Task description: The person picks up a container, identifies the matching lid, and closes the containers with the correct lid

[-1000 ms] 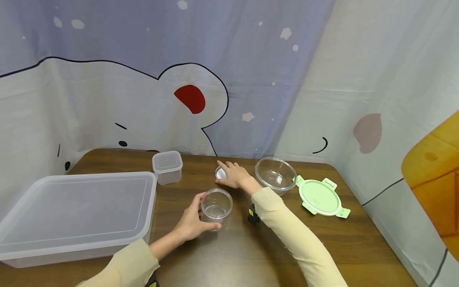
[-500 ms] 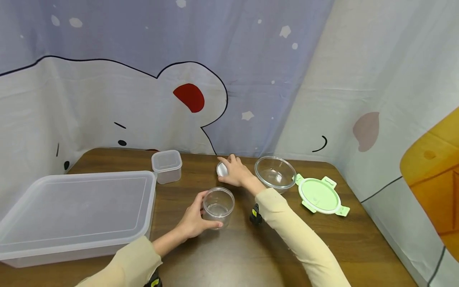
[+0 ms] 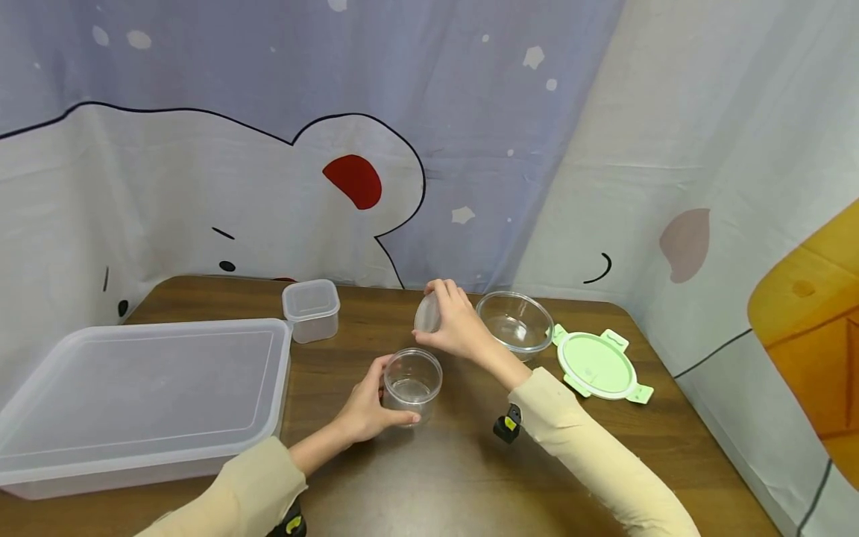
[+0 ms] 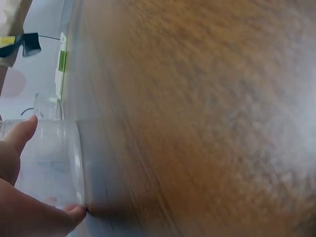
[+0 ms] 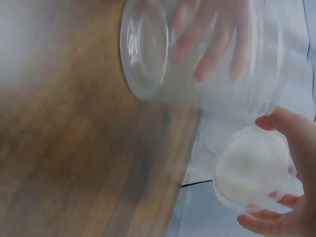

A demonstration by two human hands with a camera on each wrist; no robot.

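Note:
My left hand grips a clear round plastic jar from its left side, thumb across the near side. The jar stands upright and open at the top; in the right wrist view several fingers show through the wall of the jar. Just behind and to the right, my right hand pinches a round translucent lid by its edge. That lid is tilted up on edge, held between thumb and fingers, above the table.
A clear glass bowl stands just beyond the right hand, beside a green lid with clip tabs. A big lidded plastic box fills the left, with a small lidded container behind it. A patterned curtain hangs along the back.
The right hand has taken hold of the round lid, lifted it from the table and tilted it up. The left hand and jar have shifted slightly right.

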